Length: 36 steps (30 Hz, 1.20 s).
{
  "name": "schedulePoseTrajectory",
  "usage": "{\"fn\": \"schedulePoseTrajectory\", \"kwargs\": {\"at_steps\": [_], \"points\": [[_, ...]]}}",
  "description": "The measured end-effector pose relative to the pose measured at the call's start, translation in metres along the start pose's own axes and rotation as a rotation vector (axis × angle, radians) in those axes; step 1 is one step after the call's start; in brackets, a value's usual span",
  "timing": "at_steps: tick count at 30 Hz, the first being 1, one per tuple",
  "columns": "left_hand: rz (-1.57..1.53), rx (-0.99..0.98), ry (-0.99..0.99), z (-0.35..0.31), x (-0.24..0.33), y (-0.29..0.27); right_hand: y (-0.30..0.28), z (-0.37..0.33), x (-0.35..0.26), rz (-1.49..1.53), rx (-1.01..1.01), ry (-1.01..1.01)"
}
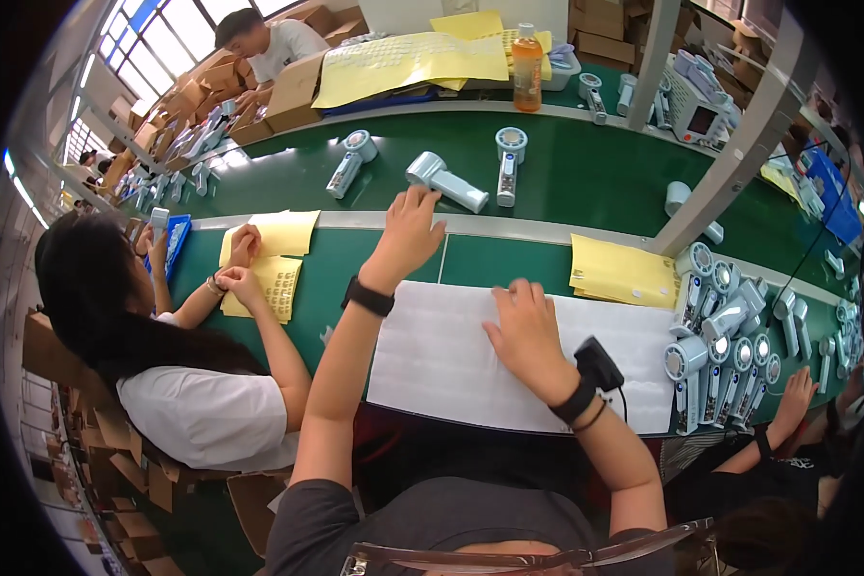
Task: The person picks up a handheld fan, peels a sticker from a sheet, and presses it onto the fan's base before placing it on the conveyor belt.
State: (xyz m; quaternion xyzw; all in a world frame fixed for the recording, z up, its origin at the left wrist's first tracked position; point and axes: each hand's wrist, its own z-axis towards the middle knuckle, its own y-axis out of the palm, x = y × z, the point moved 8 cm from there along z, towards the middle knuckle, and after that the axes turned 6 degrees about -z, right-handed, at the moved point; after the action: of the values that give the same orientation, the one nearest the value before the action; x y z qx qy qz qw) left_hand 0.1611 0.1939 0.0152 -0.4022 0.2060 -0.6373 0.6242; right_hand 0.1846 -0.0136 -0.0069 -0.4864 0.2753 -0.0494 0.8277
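The left hand [408,235] is extended past the white sheet [451,360], fingers spread and released, just short of 1 handheld fan [446,182]. The right hand [526,331] is laid flat on the sheet, grasping nothing.

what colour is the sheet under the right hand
White, seen best in the head view: the sheet lies flat beneath the right hand.

The person wears a dark grey short-sleeved shirt, both forearms bare. A black band circles the wrist of the left hand [408,235]. The right hand [528,331] has a black wrist strap carrying a small black boxy device, plus a thin dark cord bracelet.
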Motion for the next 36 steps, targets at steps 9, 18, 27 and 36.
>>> {"fn": "schedulePoseTrajectory", "kwargs": {"at_steps": [9,18,27,36], "points": [[-0.214,-0.147,-0.240,-0.019,0.022,-0.023,0.044,0.016,-0.006,0.009,0.025,-0.189],[0.148,-0.151,-0.281,0.100,0.056,0.122,0.034,0.017,-0.010,0.127,0.233,-0.213],[0.082,-0.279,-0.181,0.075,0.065,0.071,0.024,0.012,-0.014,0.171,0.194,-0.313],[0.042,-0.436,-0.224,-0.026,0.042,0.021,0.016,0.006,-0.024,0.149,0.157,-0.377]]}}
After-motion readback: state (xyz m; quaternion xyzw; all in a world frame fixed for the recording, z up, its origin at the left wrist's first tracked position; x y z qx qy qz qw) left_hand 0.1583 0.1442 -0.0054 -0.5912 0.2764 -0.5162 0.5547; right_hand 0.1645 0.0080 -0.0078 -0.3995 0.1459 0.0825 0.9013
